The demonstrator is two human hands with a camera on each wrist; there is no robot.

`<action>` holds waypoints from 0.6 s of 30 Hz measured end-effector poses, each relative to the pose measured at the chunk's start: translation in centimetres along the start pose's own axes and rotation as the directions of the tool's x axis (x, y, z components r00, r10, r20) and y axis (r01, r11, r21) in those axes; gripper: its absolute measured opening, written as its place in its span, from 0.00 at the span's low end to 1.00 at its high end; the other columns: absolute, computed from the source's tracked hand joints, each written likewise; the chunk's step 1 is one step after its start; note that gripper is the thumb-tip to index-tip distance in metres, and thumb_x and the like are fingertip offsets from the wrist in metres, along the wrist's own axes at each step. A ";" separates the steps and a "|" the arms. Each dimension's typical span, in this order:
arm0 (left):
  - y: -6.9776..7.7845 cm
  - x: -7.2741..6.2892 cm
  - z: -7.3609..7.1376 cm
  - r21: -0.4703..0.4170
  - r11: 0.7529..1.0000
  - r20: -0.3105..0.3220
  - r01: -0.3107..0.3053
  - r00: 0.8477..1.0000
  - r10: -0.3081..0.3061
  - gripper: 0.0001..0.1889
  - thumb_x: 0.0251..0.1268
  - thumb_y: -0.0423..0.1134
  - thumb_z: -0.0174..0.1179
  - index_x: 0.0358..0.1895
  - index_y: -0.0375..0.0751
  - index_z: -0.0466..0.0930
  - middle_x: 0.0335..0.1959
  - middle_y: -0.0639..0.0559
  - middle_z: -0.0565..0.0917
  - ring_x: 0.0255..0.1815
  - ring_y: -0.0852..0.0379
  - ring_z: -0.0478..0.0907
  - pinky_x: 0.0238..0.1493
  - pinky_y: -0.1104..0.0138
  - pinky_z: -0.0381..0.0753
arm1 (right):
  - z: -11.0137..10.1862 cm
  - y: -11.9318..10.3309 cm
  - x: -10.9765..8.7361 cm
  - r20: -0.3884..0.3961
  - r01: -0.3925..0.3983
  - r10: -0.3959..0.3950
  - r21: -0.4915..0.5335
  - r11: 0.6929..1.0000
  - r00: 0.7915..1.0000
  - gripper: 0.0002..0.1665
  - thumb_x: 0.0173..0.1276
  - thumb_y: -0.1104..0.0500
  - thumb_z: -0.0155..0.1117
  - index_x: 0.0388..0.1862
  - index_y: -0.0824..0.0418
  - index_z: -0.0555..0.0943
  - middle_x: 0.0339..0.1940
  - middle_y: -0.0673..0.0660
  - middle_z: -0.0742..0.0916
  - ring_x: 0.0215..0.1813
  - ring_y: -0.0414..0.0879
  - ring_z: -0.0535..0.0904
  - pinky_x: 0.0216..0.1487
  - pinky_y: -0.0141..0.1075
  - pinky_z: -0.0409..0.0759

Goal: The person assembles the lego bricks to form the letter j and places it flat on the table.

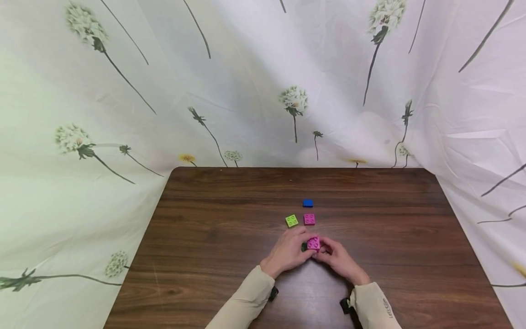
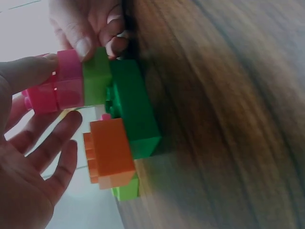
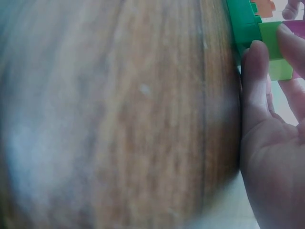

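Both hands hold a small stack of toy building blocks low over the table. In the left wrist view, two pink blocks [image 2: 70, 78] sit one on the other, above a lime green block [image 2: 96, 76] at one end of a long dark green block [image 2: 136, 114]. My left hand [image 1: 289, 249] pinches the upper pink block between thumb and fingers. From the other side my right hand [image 1: 341, 264] grips the stack, its fingertips on the lime and dark green blocks. An orange block [image 2: 112, 150] stands beside the pink ones, overlapping the dark green block; the left hand hides it in the head view.
Past the hands lie a loose lime green block [image 1: 291, 221], a pink block [image 1: 309, 220] and a blue block [image 1: 307, 203]. The brown wooden table [image 1: 197, 256] ends at a floral cloth [image 1: 255, 91] behind and at the sides.
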State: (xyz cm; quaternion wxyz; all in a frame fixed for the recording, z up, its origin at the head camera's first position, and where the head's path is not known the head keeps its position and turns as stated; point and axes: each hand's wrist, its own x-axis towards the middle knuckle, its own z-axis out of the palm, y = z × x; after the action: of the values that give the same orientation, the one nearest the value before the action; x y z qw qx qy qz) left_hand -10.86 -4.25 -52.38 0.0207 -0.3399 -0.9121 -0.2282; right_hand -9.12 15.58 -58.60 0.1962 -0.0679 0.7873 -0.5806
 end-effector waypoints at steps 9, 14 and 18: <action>0.1 0.0 0.1 0.029 0.999 -0.014 -0.040 0.999 0.041 0.21 0.57 0.47 0.67 0.55 0.50 0.81 0.42 0.58 0.80 0.44 0.63 0.75 0.47 0.69 0.75 | -0.1 0.4 0.1 -0.003 0.031 -0.031 0.003 1.000 1.000 0.25 0.65 0.58 0.66 0.60 0.62 0.74 0.37 0.54 0.85 0.38 0.38 0.79 0.41 0.29 0.77; 0.1 0.2 -0.2 0.078 0.996 0.029 -0.051 0.998 0.049 0.21 0.58 0.48 0.66 0.56 0.53 0.81 0.42 0.59 0.80 0.46 0.63 0.75 0.47 0.68 0.75 | 0.0 0.3 0.1 -0.009 0.025 -0.025 0.006 1.000 1.000 0.27 0.64 0.56 0.67 0.61 0.62 0.74 0.39 0.54 0.86 0.39 0.38 0.80 0.42 0.29 0.77; 0.1 0.2 -0.5 0.054 0.998 0.059 -0.025 0.998 0.022 0.21 0.58 0.48 0.67 0.56 0.52 0.81 0.45 0.58 0.81 0.50 0.62 0.76 0.51 0.66 0.76 | 0.0 0.2 0.1 -0.015 0.024 -0.024 -0.001 1.000 1.000 0.28 0.64 0.55 0.68 0.61 0.61 0.74 0.39 0.54 0.85 0.40 0.38 0.80 0.42 0.29 0.76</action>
State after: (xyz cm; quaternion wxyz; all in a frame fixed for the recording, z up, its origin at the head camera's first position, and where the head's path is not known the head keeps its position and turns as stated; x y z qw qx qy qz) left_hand -11.01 -4.24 -51.84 0.0062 -0.3565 -0.9141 -0.1930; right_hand -9.15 15.62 -58.78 0.1831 -0.0731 0.7881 -0.5832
